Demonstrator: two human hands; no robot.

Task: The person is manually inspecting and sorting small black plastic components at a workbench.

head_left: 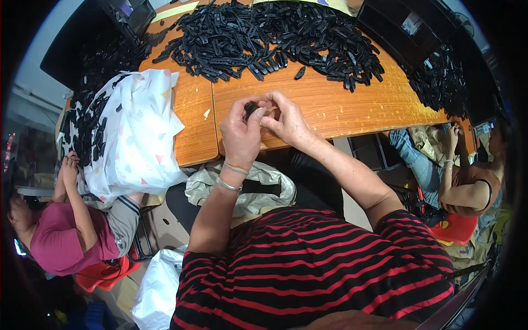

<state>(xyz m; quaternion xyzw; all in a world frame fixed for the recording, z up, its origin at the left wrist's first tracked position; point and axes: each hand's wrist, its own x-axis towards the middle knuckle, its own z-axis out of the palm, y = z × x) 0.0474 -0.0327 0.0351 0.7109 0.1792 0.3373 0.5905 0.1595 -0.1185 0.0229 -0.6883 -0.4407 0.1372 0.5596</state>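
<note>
Both my hands meet above the near edge of the wooden table (308,113). My left hand (241,129) is closed around a small black plastic piece (251,108), with the thumb pressed along it. From the right, my right hand (285,118) comes up against the left one, its fingers curled in at the same piece. How much of the piece the right fingers grip is partly hidden. Beyond my hands spreads a large heap of black plastic strips (236,41), and one loose black strip (300,73) lies at its near edge.
An open pale sack (275,181) rests on my lap. To the left stands a white patterned bag (140,126), beside a co-worker in a magenta shirt (71,242). Another co-worker (467,187) sits at right, near a second black heap (440,82). Dark bins (407,27) stand behind.
</note>
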